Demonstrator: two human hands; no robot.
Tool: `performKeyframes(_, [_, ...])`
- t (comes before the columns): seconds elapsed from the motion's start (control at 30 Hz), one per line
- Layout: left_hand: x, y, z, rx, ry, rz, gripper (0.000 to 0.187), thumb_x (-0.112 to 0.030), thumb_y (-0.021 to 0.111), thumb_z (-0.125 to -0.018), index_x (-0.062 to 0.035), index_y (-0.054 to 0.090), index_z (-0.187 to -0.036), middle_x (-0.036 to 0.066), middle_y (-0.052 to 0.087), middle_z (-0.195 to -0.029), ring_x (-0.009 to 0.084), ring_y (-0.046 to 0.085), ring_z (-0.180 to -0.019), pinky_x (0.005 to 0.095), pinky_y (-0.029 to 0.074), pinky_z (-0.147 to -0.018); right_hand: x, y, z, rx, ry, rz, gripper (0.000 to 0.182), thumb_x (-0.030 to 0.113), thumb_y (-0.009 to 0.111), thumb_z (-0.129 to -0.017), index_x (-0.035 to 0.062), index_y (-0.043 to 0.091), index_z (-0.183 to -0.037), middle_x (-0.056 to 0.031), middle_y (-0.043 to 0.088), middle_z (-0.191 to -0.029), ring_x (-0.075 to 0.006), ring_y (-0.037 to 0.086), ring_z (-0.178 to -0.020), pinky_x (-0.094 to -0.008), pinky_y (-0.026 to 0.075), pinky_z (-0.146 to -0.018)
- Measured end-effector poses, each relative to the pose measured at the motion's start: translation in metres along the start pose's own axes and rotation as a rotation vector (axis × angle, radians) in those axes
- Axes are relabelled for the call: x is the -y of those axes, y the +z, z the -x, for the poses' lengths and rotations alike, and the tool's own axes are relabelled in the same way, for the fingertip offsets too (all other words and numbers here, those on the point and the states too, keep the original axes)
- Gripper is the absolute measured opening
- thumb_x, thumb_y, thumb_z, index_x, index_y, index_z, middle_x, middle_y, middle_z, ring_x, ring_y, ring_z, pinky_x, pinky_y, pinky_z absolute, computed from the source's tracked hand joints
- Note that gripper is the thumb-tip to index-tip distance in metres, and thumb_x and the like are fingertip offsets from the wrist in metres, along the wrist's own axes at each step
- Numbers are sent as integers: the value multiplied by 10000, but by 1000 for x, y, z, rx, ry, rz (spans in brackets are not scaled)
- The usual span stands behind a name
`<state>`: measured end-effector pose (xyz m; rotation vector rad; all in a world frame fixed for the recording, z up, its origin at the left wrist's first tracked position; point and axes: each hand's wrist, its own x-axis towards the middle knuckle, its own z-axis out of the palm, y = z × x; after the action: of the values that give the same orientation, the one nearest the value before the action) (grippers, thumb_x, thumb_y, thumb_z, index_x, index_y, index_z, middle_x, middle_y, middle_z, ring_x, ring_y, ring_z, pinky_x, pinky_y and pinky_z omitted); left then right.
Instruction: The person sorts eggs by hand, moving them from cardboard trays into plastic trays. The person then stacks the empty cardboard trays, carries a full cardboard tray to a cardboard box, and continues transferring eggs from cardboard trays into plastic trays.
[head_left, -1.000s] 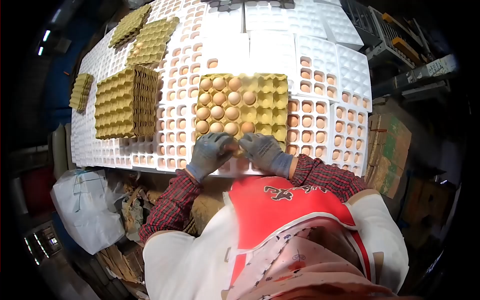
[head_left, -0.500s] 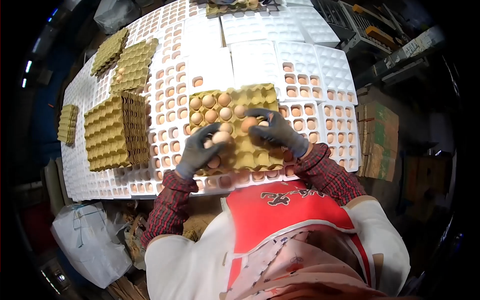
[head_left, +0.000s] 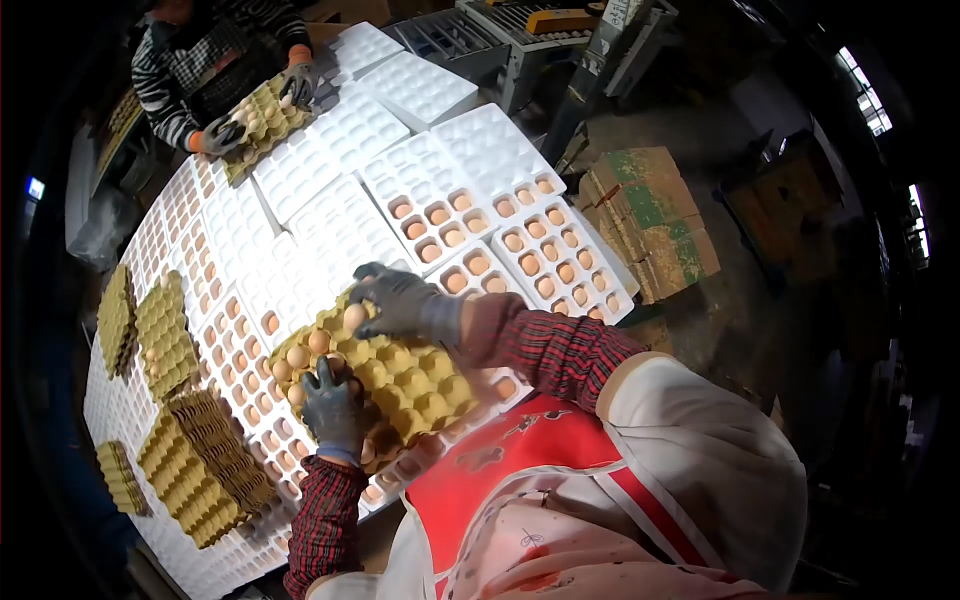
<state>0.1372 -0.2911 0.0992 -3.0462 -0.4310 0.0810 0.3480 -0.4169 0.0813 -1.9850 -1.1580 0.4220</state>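
Change: half a second ago both gloved hands hovered over the yellow-brown pulp egg tray (head_left: 400,375) with eggs in their fingers; now the view has swung to the right and both hands are down on the tray itself.
Left hand: the left hand (head_left: 333,408), in a dark grey glove, lies with fingers spread over the near left part of the tray, touching the brown eggs (head_left: 300,355) there; whether it pinches one cannot be told.
Right hand: the right hand (head_left: 400,302), gloved alike, curls at the tray's far edge, fingers closed about a single brown egg (head_left: 353,316).
Meaning: the eggs carried earlier seem to be going into the cups; the right half of the tray is yet unfilled.
Tray place: it rests on the white foam egg trays (head_left: 470,215) covering the worktop.
Edges: the tray's near corner is close to the worktop's edge by the red apron (head_left: 520,470).
Room: a stack of empty pulp trays (head_left: 205,465) stands well apart on the left; a co-worker's gloved hands (head_left: 255,110) work at the far end.
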Motion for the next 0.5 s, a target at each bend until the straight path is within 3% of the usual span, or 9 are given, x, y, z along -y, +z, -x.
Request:
performKeyframes(0.1, [11, -21, -4, 92, -76, 179, 375, -242, 846, -694, -143, 760, -1045, 134, 595, -1361, 353, 586, -1212, 424, 533, -938, -88, -86, 18, -270, 142, -168, 527, 378, 869, -718, 88, 686, -1118, -148, 611, -1221, -331, 633, -1083, -405, 526, -911])
performKeyframes(0.17, [3, -47, -17, 55, -116, 443, 410, -221, 864, -687, -123, 752, -1069, 161, 641, -1289, 359, 609, -1201, 440, 529, -947, -156, -128, 27, -473, 444, 81, 511, 378, 864, -727, 94, 691, -1115, -136, 630, -1191, -335, 633, -1082, -412, 532, -896])
performKeyframes(0.23, [-18, -54, -49, 6, 33, 495, 440, -155, 879, -673, -97, 737, -1085, 170, 652, -1247, 352, 637, -1159, 434, 546, -909, -212, -151, 26, -440, 547, 322, 446, 327, 837, -782, 107, 680, -1137, -131, 624, -1198, -295, 612, -1097, -386, 508, -948])
performKeyframes(0.3, [-61, -55, -94, -86, 127, 609, 419, -183, 868, -686, -122, 735, -1079, 167, 648, -1238, 338, 668, -1060, 419, 557, -850, -237, -154, 23, -318, 553, 523, 513, 397, 818, -787, 136, 671, -1204, -144, 590, -1298, -311, 595, -1173, -424, 483, -1004])
performKeyframes(0.33, [-84, -57, -120, -92, 177, 596, 406, -190, 859, -696, -129, 734, -1077, 156, 640, -1245, 334, 670, -1042, 420, 558, -839, -261, -158, 15, -74, 581, 495, 584, 425, 805, -788, 163, 641, -1283, -155, 540, -1396, -318, 567, -1243, -451, 459, -1045])
performKeyframes(0.37, [-108, -57, -149, -95, 226, 583, 392, -196, 851, -706, -137, 734, -1075, 145, 632, -1251, 331, 672, -1024, 420, 560, -827, -238, -163, 20, -160, 541, 555, 618, 401, 808, -776, 169, 621, -1318, -153, 551, -1391, -326, 563, -1252, -429, 467, -1045])
performKeyframes(0.43, [-150, -39, -208, -143, 260, 546, 379, -212, 833, -722, -152, 733, -1083, 117, 612, -1265, 337, 663, -1028, 433, 560, -817, -251, -179, 21, -288, 493, 319, 580, 369, 790, -797, 165, 614, -1310, -164, 566, -1363, -354, 568, -1231, -424, 473, -1042])
performKeyframes(0.5, [-186, -17, -267, -211, 281, 457, 350, -230, 816, -739, -170, 734, -1074, 101, 603, -1272, 340, 641, -1079, 444, 559, -837, -299, -187, 18, -642, 241, 304, 467, 290, 723, -884, 101, 610, -1296, -161, 560, -1354, -371, 565, -1191, -440, 476, -1015])
